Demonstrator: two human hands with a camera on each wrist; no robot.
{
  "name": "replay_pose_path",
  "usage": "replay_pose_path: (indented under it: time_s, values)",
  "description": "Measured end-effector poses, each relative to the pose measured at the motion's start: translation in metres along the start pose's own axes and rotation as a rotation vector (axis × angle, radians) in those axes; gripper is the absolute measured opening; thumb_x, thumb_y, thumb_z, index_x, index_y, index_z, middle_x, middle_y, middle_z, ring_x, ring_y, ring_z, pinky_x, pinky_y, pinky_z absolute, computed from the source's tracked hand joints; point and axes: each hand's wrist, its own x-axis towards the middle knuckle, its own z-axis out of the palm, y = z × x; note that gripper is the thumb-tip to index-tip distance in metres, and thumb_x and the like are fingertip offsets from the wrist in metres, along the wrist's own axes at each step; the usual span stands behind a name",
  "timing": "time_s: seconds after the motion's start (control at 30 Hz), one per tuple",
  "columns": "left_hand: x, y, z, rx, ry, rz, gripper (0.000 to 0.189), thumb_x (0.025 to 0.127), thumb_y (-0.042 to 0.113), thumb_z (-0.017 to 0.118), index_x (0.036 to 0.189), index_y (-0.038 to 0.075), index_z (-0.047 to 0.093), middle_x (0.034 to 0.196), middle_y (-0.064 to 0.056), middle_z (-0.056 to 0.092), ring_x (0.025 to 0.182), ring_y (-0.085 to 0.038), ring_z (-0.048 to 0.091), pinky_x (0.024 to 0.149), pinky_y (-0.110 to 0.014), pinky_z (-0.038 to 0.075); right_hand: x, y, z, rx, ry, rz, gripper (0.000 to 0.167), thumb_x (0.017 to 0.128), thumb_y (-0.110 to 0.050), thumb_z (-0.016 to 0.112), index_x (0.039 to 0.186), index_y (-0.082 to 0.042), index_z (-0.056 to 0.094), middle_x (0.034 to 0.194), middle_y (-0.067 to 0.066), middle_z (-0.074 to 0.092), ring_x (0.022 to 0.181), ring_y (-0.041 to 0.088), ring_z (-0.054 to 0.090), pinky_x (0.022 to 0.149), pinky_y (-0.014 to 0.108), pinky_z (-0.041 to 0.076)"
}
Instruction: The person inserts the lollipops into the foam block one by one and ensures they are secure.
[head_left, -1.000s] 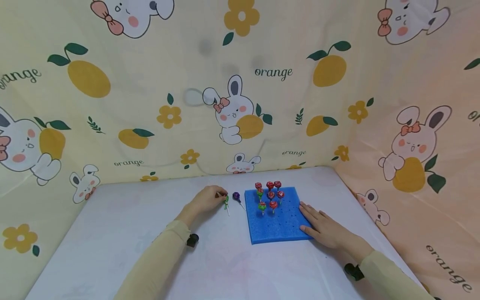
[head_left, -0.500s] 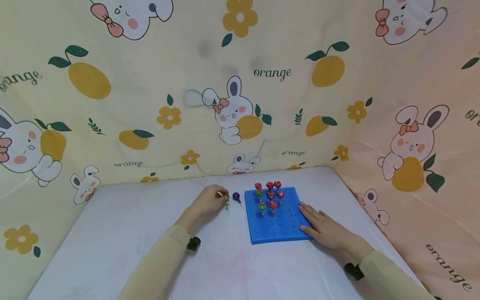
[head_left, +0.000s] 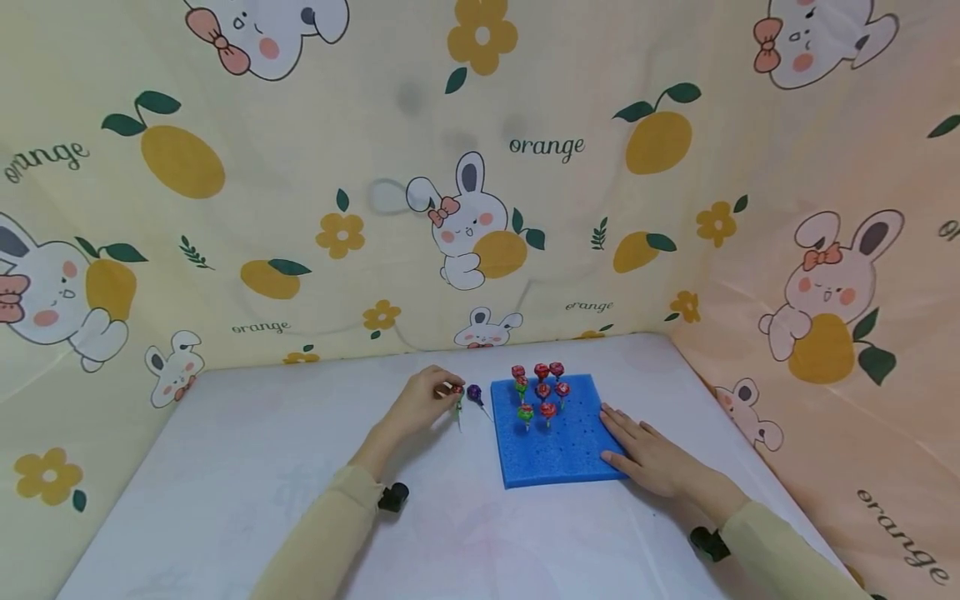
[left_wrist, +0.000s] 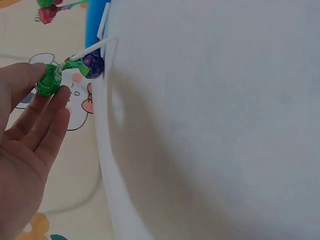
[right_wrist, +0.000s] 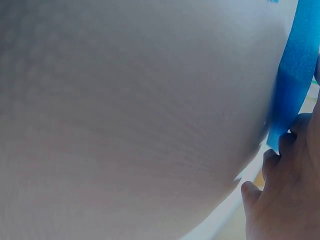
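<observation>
My left hand [head_left: 422, 403] pinches a green-wrapped lollipop [left_wrist: 49, 80] by its candy end, thumb on one side and fingertips on the other. Its white stick points down toward the table in the head view. Just right of it, a purple lollipop [head_left: 475, 394] lies on the table, close to a blue foam board [head_left: 555, 467] dotted with small holes. Several red lollipops [head_left: 548, 410] and some with green on the wrapper [head_left: 525, 413] stand upright in the board's left and back part. My right hand [head_left: 652, 460] rests on the board's right edge, fingers extended.
A white cloth covers the table [head_left: 442, 542]. Behind it and at the sides hangs a patterned curtain [head_left: 420, 275] with rabbits and oranges. Dark wrist cameras [head_left: 393, 497] sit below both sleeves.
My left hand has shifted slightly right and up with the green lollipop, bringing it nearer the purple one. My right hand stays on the board.
</observation>
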Motion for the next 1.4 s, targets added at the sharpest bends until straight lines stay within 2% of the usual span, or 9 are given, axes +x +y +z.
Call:
replay_pose_path:
  time_s: [0.3,0.67,0.9,1.17,1.4]
  values:
    - [-0.010,0.008,0.005,-0.034,0.070,0.060,0.022,0.096,0.006,0.073,0.118,0.003,0.075,0.114,-0.007,0.065,0.101,-0.021,0.068,0.087,-0.034,0.059,-0.001,-0.001,-0.003,-0.009,-0.001,0.006,0.079,0.107,-0.055,0.045,0.162,-0.001,0.028,0.169,0.021,0.024,0.153,0.047,0.026,0.119,0.070,0.025]
    - [-0.019,0.022,0.016,-0.133,0.133,0.108,0.022,0.096,0.005,0.073,0.117,0.000,0.075,0.114,-0.007,0.065,0.102,-0.021,0.069,0.088,-0.032,0.059,-0.001,0.000,-0.002,0.000,-0.015,0.006,0.078,0.108,-0.054,0.046,0.163,-0.001,0.028,0.169,0.021,0.024,0.153,0.046,0.026,0.119,0.069,0.024]
    - [-0.022,0.033,0.022,-0.182,0.165,0.126,0.017,0.099,0.008,0.071,0.115,0.005,0.076,0.113,-0.005,0.065,0.102,-0.017,0.069,0.087,-0.029,0.059,-0.002,0.003,0.000,-0.008,-0.021,0.007,0.080,0.108,-0.056,0.044,0.163,-0.002,0.026,0.170,0.020,0.023,0.154,0.045,0.025,0.120,0.068,0.023]
    - [-0.023,0.047,0.030,-0.235,0.161,0.158,0.016,0.100,0.009,0.070,0.115,0.007,0.076,0.114,-0.004,0.065,0.099,-0.017,0.066,0.088,-0.030,0.059,0.000,0.001,0.000,0.000,-0.010,-0.006,0.079,0.108,-0.055,0.045,0.163,-0.001,0.027,0.170,0.021,0.023,0.153,0.046,0.025,0.119,0.070,0.023]
    - [-0.020,0.060,0.041,-0.274,0.145,0.198,0.017,0.100,0.009,0.070,0.116,0.003,0.076,0.115,-0.007,0.065,0.102,-0.021,0.067,0.089,-0.032,0.059,0.000,0.002,0.000,-0.008,-0.003,-0.003,0.079,0.108,-0.055,0.045,0.163,-0.001,0.027,0.170,0.021,0.023,0.153,0.046,0.025,0.119,0.069,0.024]
